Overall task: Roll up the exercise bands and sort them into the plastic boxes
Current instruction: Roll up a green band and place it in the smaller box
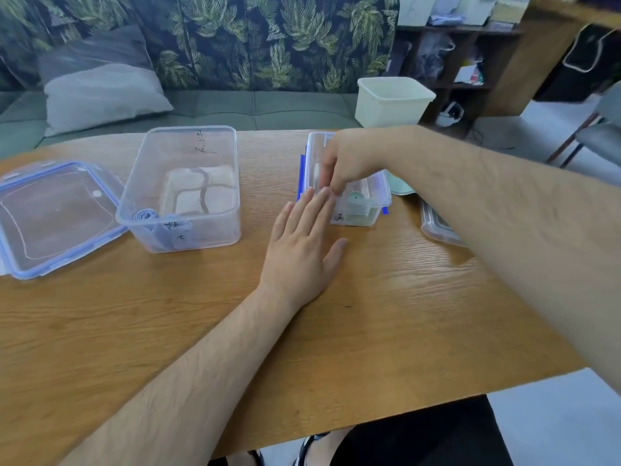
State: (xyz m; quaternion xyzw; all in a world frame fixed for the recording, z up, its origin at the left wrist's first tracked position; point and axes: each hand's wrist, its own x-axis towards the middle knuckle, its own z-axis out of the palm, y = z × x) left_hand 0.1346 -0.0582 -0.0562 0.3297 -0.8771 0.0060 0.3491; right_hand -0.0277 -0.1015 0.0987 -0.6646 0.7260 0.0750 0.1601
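A small clear box (381,196) stands at the table's middle right with a rolled green band (358,197) inside, near its front wall. My right hand (349,159) hovers over this box, fingers hanging down into it just left of the roll, holding nothing that I can see. My left hand (302,243) lies flat on the table, its straight fingertips touching the small box's left wall. A larger clear box (232,183) to the left holds a rolled blue band (145,215) in its front left corner.
A clear lid with blue clips (57,213) lies at the far left. Another clear lid (437,228) lies behind my right forearm. A blue-edged lid (301,176) sits under the small box. A white tub (391,102) stands beyond the wooden table (369,314).
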